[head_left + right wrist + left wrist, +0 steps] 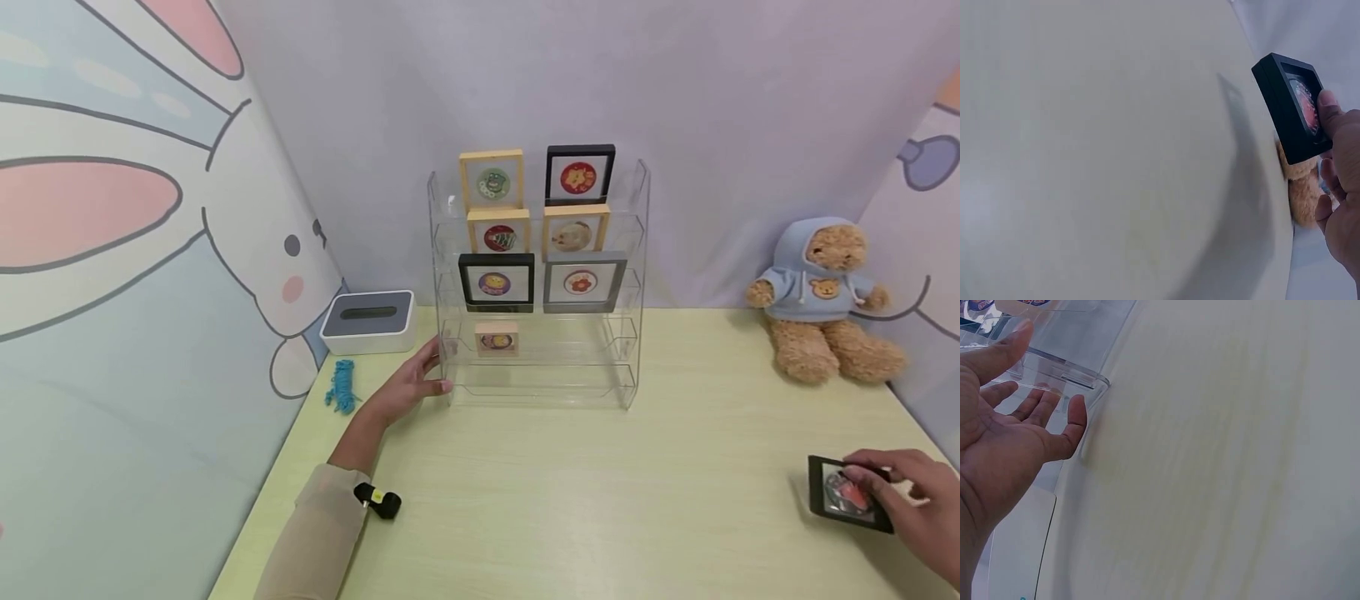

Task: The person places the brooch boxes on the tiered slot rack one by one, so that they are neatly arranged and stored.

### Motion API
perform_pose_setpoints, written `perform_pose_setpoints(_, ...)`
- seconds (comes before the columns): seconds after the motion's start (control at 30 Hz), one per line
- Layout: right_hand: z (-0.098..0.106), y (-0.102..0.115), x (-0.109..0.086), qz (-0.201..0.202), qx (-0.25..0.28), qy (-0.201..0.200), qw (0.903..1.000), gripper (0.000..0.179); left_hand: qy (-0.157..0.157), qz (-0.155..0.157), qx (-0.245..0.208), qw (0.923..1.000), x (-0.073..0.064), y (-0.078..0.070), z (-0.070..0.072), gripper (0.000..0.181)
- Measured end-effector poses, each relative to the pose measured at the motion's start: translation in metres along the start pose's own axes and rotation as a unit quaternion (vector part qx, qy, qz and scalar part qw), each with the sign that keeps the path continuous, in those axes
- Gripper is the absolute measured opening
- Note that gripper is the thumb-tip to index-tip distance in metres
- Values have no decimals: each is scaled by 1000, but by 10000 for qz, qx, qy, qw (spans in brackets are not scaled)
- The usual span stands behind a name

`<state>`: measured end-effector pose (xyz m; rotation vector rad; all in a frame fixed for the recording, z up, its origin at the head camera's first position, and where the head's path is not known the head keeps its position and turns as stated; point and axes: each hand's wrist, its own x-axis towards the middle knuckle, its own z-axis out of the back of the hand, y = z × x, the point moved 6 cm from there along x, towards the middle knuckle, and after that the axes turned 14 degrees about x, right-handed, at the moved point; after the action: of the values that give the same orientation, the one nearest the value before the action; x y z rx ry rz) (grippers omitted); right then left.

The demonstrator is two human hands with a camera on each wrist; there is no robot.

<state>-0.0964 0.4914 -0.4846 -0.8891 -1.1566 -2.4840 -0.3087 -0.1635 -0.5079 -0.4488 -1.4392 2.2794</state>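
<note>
My left hand (408, 387) is at the left side of a clear acrylic tiered display rack (543, 398), its fingers spread and relaxed against the side panel. In the left wrist view that hand (1010, 431) shows its palm, with some fingertips against the clear plastic. At the far right, my right hand (918, 492) pinches a black picture frame (816, 487) between thumb and fingers, above the table. A round red and grey badge shows behind its clear window. The right wrist view shows the thumb on the front of this frame (1282, 112).
Several small frames, such as a grey frame (547, 287) and a black frame (467, 283), fill the upper tiers. A small light wooden frame (497, 329) sits lower. A tissue box (371, 342) and blue cord (343, 387) lie left; a teddy bear (813, 283) sits right.
</note>
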Motion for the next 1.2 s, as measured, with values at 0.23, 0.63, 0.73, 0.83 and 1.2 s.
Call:
perform_pose_setpoints(0.23,-15,34,52,691,-447,199,9964,67,-1,43,-4,10000,-2,0,0,96)
perform_pose_setpoints(0.63,-84,96,126,1900,-42,222,9815,70,13,17,-43,10000,-3,-3,1,96)
perform_pose_setpoints(0.73,-108,114,143,2425,49,249,9698,61,14,60,-33,10000,-3,-3,0,95)
perform_pose_setpoints(0.83,-133,130,158,2820,103,295,9589,54,2,98,-24,9999,-4,-2,0,95)
perform_pose_setpoints(1.2,-213,166,189,3232,272,37,9459,41,16,17,2,10000,-4,-4,0,95)
